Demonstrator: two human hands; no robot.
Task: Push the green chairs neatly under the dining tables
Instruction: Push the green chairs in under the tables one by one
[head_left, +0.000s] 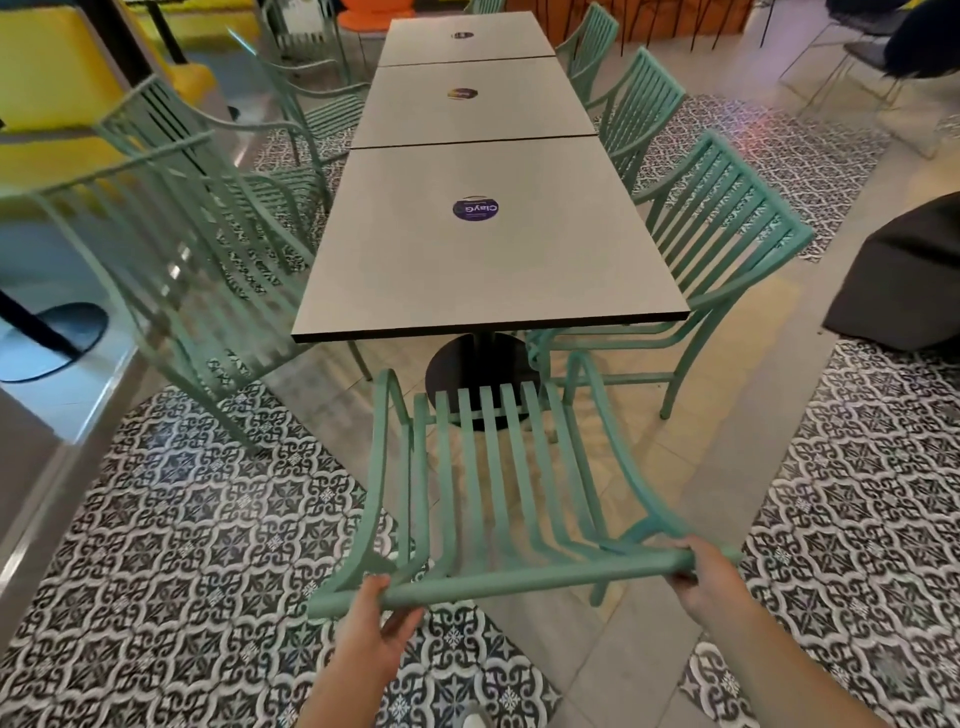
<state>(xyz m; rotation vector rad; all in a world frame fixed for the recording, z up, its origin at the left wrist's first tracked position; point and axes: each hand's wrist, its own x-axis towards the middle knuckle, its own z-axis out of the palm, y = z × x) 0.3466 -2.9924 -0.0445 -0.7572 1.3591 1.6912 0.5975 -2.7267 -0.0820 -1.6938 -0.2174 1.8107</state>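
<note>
Both my hands grip the top rail of the green chair (498, 478) at the near end of the row of dining tables. My left hand (376, 636) wraps the rail near its left end, thumb under and fingers curled over it. My right hand (704, 577) clamps the rail near its right end, fingers closed around the tube.

Position of the chair: it faces the near edge of the nearest tabletop (488, 249), with the seat front close to the black pedestal base (478, 374) but not yet under the tabletop. The chair sits roughly centred on that edge (its rail runs slightly skewed to it, the left end nearer me).

Hazards from this position:

1. The armrest tops may strike the tabletop edge if they stand higher than its underside; I cannot tell the clearance from here.
2. The front legs may jam against the pedestal base if I push too far.
3. Uneven force from one hand would worsen the skew and leave the chair crooked.
4. The side chair at the near right corner (722, 249) stands close; a drift to the right could lock armrests with it. The side chair on the left (171, 260) poses the same risk.
</note>
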